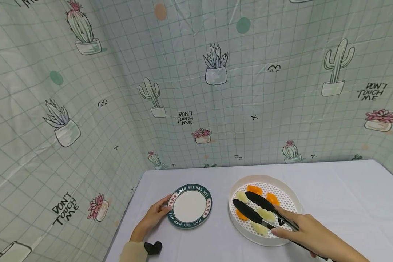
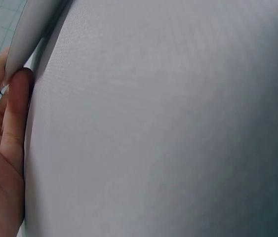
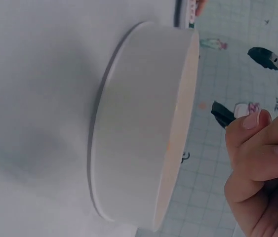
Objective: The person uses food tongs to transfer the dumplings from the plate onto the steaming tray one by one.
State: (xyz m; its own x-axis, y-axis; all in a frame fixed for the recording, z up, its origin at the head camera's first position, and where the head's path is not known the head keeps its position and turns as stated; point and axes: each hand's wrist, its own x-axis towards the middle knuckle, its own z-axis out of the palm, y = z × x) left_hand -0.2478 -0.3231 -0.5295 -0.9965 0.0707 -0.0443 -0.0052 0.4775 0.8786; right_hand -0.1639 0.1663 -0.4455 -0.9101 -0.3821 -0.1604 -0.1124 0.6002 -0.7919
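My left hand holds the left rim of a round plate with a white middle and a dark green lettered border. In the left wrist view, fingers meet the plate's edge near the tabletop. On the right, my right hand grips a pair of tongs with black tips, their arms spread apart. The tips hover over a round white basket with a perforated bottom. Inside lie orange pieces and pale yellow pieces; some are partly hidden by the tongs. Nothing shows between the tips.
A white cloth covers the table. Behind it and at the left hangs a grid-patterned curtain with cactus prints. By my left sleeve is a small black object. The basket's tall side wall fills the right wrist view's middle.
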